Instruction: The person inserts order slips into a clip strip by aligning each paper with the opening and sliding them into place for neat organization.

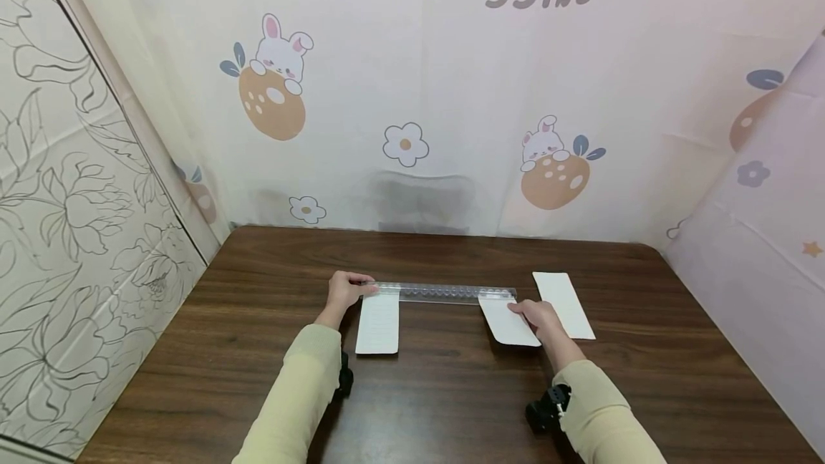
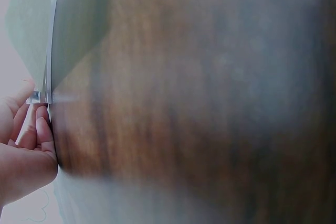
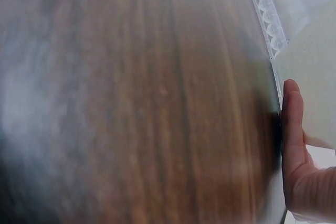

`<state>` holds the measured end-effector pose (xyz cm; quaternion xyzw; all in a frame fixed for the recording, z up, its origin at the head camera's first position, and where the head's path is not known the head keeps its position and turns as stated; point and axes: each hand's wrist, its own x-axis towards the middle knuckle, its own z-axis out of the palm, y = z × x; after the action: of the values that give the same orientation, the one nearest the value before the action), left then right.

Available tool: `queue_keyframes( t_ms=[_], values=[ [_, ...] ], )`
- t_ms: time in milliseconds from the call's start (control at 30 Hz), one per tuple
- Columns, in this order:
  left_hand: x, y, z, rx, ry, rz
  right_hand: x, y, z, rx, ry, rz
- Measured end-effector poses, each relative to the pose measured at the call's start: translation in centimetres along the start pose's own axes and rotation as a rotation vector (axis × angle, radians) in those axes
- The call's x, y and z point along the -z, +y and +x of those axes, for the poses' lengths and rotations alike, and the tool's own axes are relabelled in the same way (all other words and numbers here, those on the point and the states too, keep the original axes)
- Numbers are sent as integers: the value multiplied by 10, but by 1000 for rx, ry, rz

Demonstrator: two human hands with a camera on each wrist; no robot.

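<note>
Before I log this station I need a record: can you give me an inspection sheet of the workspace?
Surface: dark wooden table.
Job's things: clear ruler lying across the tops of the left paper strip and the middle paper strip.
Clutter: a third paper strip lying apart on the right.
Grippers: left hand pinches the ruler's end; right hand rests on the middle paper strip.
Cables: nothing seen.
Surroundings: rabbit-print curtain behind, floral panel to the left.
</note>
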<state>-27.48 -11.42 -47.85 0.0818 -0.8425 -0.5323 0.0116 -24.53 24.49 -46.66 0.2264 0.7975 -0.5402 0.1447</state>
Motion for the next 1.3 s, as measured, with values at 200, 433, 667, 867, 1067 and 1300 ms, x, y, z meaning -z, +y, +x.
queue_keyframes(
  t_ms=[200, 433, 667, 867, 1067, 1300],
  values=[
    [0, 0, 1, 2, -3, 6, -2, 0, 2, 12, 20, -5],
    [0, 1, -1, -15, -2, 9, -5, 1, 3, -1, 30, 7],
    [0, 1, -1, -4, 0, 6, -7, 0, -1, 6, 43, 34],
    [0, 0, -1, -13, -1, 9, -9, 0, -1, 8, 37, 28],
    [0, 1, -3, -23, -2, 3, -11, 0, -2, 23, 36, 37],
    [0, 2, -3, -25, 1, 10, -14, -1, -5, 22, 47, 22]
  ],
)
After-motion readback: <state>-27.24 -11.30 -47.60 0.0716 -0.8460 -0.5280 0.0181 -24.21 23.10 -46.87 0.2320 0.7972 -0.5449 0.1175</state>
